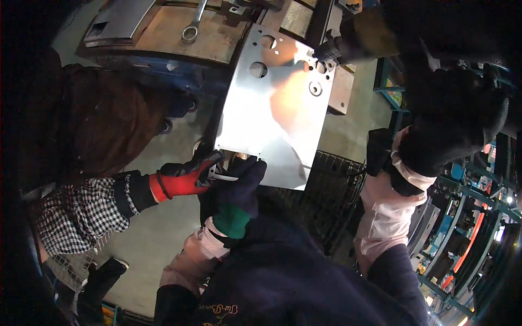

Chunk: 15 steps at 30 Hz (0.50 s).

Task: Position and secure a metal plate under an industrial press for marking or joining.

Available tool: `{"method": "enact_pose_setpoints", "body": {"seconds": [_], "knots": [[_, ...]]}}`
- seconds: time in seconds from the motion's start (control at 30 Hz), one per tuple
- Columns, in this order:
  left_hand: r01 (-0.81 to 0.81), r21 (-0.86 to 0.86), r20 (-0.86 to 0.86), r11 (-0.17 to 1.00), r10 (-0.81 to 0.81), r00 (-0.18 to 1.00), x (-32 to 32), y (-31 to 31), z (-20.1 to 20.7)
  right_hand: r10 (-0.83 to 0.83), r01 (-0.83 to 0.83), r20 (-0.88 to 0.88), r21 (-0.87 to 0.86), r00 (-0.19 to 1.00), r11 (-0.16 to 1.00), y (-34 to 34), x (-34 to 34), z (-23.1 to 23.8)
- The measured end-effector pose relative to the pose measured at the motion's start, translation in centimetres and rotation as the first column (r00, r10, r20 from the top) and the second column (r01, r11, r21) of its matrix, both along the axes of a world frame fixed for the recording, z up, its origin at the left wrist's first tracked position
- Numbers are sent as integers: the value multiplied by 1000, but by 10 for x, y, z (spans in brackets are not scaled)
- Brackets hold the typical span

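A bright flat metal sheet [272, 117] with several round holes at its far end reaches from the workbench toward me. My left hand [239, 182], in a dark glove with a green cuff, is closed on its near left edge, beside a cut-out. Next to it, a co-worker's hand [187, 176] in a red and black glove is at the same edge. My right hand [451, 130], black-gloved and mostly lost in shadow, seems wrapped round a dark power drill [370, 35]. The drill's nose is at the holes on the sheet's far right; whether it touches is unclear.
A ring spanner [190, 33] lies on the workbench [157, 35], near stacked metal plates [117, 22]. The co-worker's dark clothing [103, 119] is close on the left. Shelving with parts [462, 239] stands at the right, and a dark wire basket [331, 195] below the sheet.
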State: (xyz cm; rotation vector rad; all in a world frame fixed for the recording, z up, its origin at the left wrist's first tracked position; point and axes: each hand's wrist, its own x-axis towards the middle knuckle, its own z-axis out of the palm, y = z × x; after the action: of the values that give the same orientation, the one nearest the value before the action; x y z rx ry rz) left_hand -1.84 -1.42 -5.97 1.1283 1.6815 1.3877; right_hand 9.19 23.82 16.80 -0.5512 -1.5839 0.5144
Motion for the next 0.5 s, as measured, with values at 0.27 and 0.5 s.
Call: {"method": "enact_pose_setpoints", "body": {"seconds": [0.27,0.5], "knots": [[2,-91,132,996,10,991,1,3,9,-77,77,-9,1,997,997,-1,3,-8],[-15,-199,482,980,112,869,8,2,3,-100,99,-26,-9,995,995,-2,2,-12]]}}
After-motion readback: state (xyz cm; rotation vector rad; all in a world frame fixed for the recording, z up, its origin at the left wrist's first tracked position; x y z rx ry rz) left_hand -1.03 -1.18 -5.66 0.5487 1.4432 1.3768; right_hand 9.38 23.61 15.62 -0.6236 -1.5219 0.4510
